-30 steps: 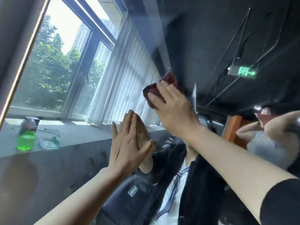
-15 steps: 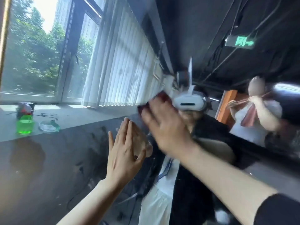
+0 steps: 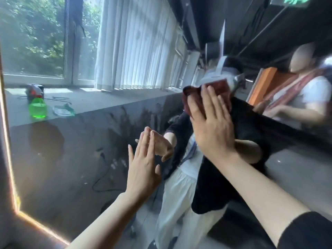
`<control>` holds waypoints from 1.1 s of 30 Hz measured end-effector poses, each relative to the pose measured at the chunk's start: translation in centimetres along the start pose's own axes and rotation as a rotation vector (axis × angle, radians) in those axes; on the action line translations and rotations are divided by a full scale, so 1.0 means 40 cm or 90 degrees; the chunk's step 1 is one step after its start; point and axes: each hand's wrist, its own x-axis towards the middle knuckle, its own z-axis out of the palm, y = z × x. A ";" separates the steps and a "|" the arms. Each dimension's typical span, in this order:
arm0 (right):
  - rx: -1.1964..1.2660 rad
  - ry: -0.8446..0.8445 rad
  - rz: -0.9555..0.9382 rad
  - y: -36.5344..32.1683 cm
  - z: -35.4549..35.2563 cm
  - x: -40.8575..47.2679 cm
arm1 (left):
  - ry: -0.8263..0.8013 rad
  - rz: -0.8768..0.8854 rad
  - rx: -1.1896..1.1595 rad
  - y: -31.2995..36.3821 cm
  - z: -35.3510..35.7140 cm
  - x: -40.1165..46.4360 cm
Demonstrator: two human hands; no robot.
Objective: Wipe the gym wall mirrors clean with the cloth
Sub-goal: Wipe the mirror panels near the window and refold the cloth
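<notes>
- Cloth (image 3: 193, 101): dark red, soft and limp, bunched against the mirror (image 3: 75, 159). Light, no stiffness, so I judge it will fold or slide out unless the palm keeps it flat.
- Head view, the only one I have:
- My right hand (image 3: 212, 126) lies flat over the cloth, fingers straight and close together, pressing it to the glass. No pinch, it's a palm press.
- Cloth sits under and above the right fingers; red edges stick out past the fingertips and to the left side of the hand. The part under the palm is hidden.
- My left hand (image 3: 143, 168) is spread flat, fingers straight, fingertips meeting their own reflection, so I read it as bracing on the glass. It holds nothing.
- Left hand is lower and to the left of the cloth, well apart from it.
- Best hold, my judgement: keep the broad palm on the middle of the wad, or gather a loose top edge under the fingertips if it creeps.
- Glass: hard, smooth, likely slick; smears and specks show in the lower left area, so that zone looks not yet wiped.
- Reflected on the window ledge: green spray bottle (image 3: 37, 106), far left of both hands.
</notes>
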 end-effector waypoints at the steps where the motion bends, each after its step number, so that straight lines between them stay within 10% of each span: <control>1: 0.015 -0.049 -0.072 -0.054 0.020 -0.089 | -0.009 -0.005 0.000 -0.005 0.014 -0.019; 6: 0.056 -0.368 -0.411 -0.139 -0.016 -0.399 | -0.111 -0.028 0.019 -0.048 0.057 -0.134; 13: -0.033 0.014 0.079 0.033 -0.045 -0.214 | -0.133 -0.104 0.007 -0.030 0.090 -0.182; 20: 0.060 -0.371 -0.335 -0.094 -0.054 -0.628 | -0.233 -0.085 0.026 -0.033 0.100 -0.259; 28: 0.031 -0.027 0.090 -0.040 -0.046 -0.384 | -0.177 -0.118 0.069 -0.024 0.028 -0.180; 33: 0.115 -0.259 -0.180 -0.194 0.011 -0.564 | -0.177 -0.089 0.087 -0.017 0.009 -0.181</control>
